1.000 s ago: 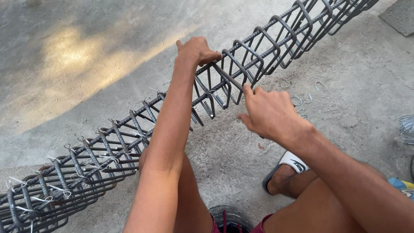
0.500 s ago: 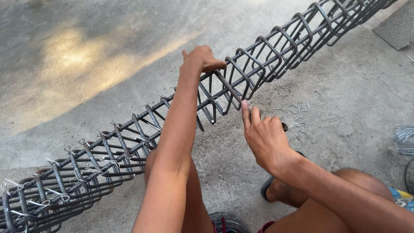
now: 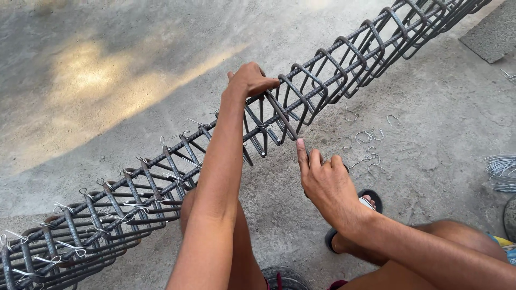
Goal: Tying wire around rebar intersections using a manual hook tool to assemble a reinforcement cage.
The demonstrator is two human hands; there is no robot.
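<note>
A long rebar cage [image 3: 161, 177] of dark steel bars and square stirrups runs diagonally from lower left to upper right across the concrete floor. My left hand [image 3: 250, 80] grips the top bar of the cage where a stirrup crosses it. My right hand [image 3: 322, 180] is lower, at the near side of the cage, index finger pointing up at a stirrup's lower corner; whether it holds a wire I cannot tell. Stirrups to the left carry thin wire ties [image 3: 64, 207]; those to the right look bare.
Several small bent tie wires [image 3: 365, 137] lie on the floor past my right hand. A bundle of thin wire [image 3: 502, 172] sits at the right edge. My knees and a sandalled foot [image 3: 371, 201] are below. A concrete slab [image 3: 492, 32] lies at upper right.
My right hand has dropped from the cage's near side toward the floor and closer to me. My left hand has kept its grip on the top bar.
</note>
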